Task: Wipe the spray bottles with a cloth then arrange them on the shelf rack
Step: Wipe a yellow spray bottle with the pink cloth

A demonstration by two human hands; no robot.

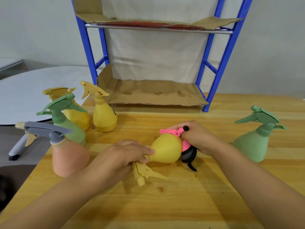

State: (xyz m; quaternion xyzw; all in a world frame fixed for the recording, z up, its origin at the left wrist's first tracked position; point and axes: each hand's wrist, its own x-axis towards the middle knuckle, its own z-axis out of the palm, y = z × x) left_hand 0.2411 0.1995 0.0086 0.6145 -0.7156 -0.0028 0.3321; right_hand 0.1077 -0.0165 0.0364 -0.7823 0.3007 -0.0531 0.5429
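Both hands work in front of the blue shelf rack (219, 66): the left hand (130, 154) grips the tipped yellow spray bottle's (165, 149) neck, while the right hand (196, 138) presses a bunched pink-and-black cloth (184, 146) against its base.

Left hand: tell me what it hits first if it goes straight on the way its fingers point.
The yellow bottle it grips by the neck: the left hand points right, at the bottle's round body. Behind that come the pink cloth and the right hand.
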